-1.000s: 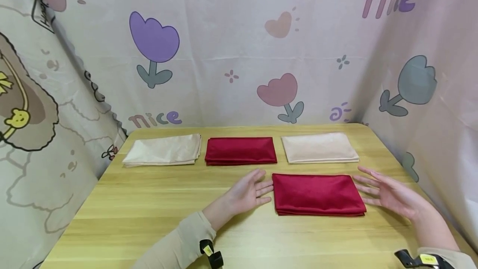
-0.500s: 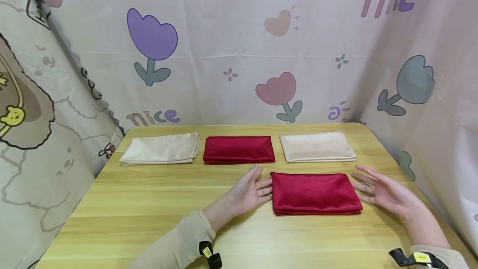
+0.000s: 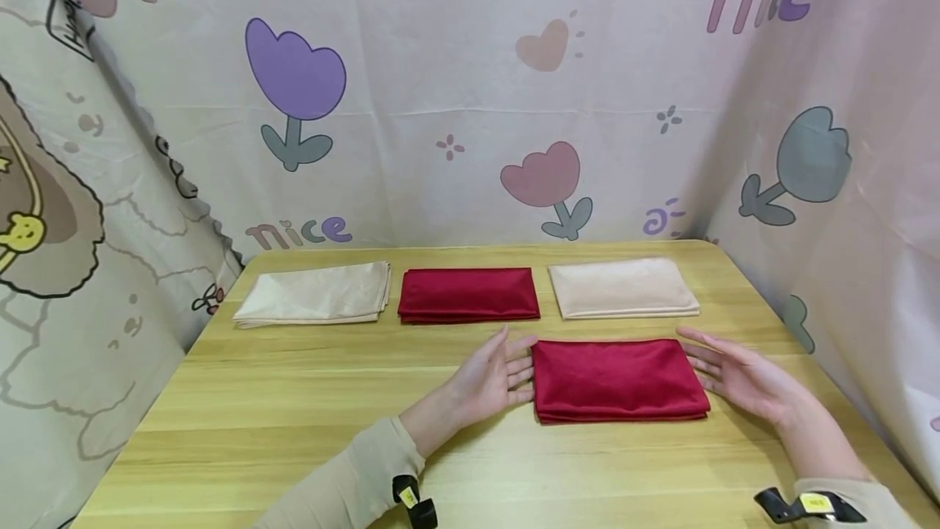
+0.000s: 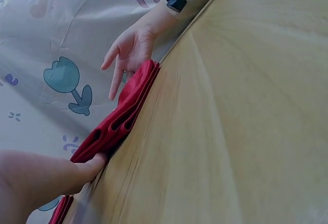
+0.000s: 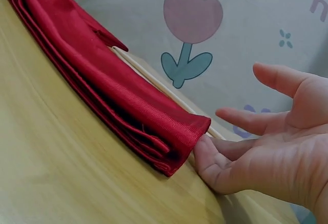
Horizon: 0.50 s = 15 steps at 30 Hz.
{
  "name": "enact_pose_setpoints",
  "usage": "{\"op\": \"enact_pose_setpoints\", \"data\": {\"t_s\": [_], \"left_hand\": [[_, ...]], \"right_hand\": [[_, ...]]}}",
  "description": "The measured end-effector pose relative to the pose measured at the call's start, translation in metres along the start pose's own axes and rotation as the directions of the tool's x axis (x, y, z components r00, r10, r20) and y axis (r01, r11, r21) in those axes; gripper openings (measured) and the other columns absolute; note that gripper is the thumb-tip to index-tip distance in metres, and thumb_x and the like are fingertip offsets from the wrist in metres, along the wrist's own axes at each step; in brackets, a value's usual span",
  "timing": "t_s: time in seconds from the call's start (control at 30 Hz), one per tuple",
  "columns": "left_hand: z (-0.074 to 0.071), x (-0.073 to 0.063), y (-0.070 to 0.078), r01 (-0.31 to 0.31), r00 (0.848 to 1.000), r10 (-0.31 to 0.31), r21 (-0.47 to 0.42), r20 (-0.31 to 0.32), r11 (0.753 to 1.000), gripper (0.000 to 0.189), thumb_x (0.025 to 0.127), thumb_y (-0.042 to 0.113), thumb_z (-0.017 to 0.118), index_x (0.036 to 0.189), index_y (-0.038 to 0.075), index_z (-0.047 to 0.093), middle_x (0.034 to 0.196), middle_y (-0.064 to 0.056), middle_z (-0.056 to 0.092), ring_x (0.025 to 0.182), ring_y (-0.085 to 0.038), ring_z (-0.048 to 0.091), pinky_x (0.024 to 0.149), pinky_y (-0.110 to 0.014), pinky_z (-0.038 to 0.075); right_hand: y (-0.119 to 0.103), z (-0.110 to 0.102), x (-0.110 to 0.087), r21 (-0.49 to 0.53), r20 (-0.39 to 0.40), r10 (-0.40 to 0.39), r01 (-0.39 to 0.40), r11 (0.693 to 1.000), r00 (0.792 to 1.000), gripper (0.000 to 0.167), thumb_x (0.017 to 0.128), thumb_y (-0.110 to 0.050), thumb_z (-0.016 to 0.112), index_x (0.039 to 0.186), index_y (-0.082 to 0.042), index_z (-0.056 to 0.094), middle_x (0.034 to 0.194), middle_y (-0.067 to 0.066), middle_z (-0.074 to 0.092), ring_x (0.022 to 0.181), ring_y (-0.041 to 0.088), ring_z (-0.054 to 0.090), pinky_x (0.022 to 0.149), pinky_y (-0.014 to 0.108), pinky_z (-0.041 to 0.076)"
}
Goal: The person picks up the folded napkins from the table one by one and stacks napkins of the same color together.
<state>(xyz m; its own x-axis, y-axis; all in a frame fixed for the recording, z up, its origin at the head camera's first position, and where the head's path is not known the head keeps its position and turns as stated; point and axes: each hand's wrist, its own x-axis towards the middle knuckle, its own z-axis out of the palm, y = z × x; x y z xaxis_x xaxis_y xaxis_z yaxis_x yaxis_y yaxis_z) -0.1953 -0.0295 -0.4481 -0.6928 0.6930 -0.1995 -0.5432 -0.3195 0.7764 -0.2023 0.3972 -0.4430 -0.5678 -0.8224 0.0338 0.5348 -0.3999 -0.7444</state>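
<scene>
A folded red satin cloth (image 3: 620,380) lies flat on the table at the front right, its layered folds showing along the near side. My left hand (image 3: 481,380) is at its left edge, fingers straight and fingertips right at the fabric. From the other side, my right hand (image 3: 752,382) holds its extended fingers against the right edge. In the right wrist view, the lower fingers of the right hand (image 5: 271,152) meet the corner of the cloth (image 5: 118,85), while its other fingers stay spread. The left wrist view has the left hand (image 4: 51,175) at the cloth's near end.
Along the back of the wooden table (image 3: 294,431) lie a folded cream cloth (image 3: 316,294), a second folded red cloth (image 3: 470,295) and another cream cloth (image 3: 624,288), side by side. A patterned curtain (image 3: 426,39) hangs behind the table and at both sides.
My right hand has moved left, bringing its fingers up to the right edge of the front red cloth. The left hand stays at the opposite edge. The head view has shifted slightly.
</scene>
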Motion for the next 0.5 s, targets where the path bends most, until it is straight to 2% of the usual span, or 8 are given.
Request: {"op": "enact_pose_setpoints", "data": {"t_s": [0.23, 0.5], "left_hand": [[-0.002, 0.003, -0.001, 0.020, 0.999, -0.021, 0.026, 0.029, 0.999, 0.086, 0.097, 0.064, 0.034, 0.156, 0.004, 0.016, 0.162, -0.025, -0.007, 0.150, -0.042, -0.008, 0.121, -0.054, 0.007], [-0.001, 0.003, 0.000, 0.038, 0.999, -0.038, 0.043, 0.005, 0.998, 0.084, 0.099, 0.060, 0.035, 0.155, 0.001, 0.016, 0.161, -0.024, -0.011, 0.150, -0.042, -0.009, 0.122, -0.051, 0.007]], "right_hand": [[0.002, 0.004, 0.000, -0.134, -0.090, -0.060, 0.047, 0.990, 0.994, 0.056, 0.107, -0.016, 0.003, 0.151, -0.015, 0.036, 0.148, -0.005, 0.049, 0.136, 0.006, 0.046, 0.112, 0.025, 0.037], [-0.001, 0.011, 0.001, -0.123, -0.097, -0.043, 0.030, 0.992, 0.994, 0.054, 0.107, -0.016, 0.006, 0.151, -0.021, 0.035, 0.148, -0.004, 0.047, 0.136, 0.015, 0.047, 0.112, 0.031, 0.037]]}}
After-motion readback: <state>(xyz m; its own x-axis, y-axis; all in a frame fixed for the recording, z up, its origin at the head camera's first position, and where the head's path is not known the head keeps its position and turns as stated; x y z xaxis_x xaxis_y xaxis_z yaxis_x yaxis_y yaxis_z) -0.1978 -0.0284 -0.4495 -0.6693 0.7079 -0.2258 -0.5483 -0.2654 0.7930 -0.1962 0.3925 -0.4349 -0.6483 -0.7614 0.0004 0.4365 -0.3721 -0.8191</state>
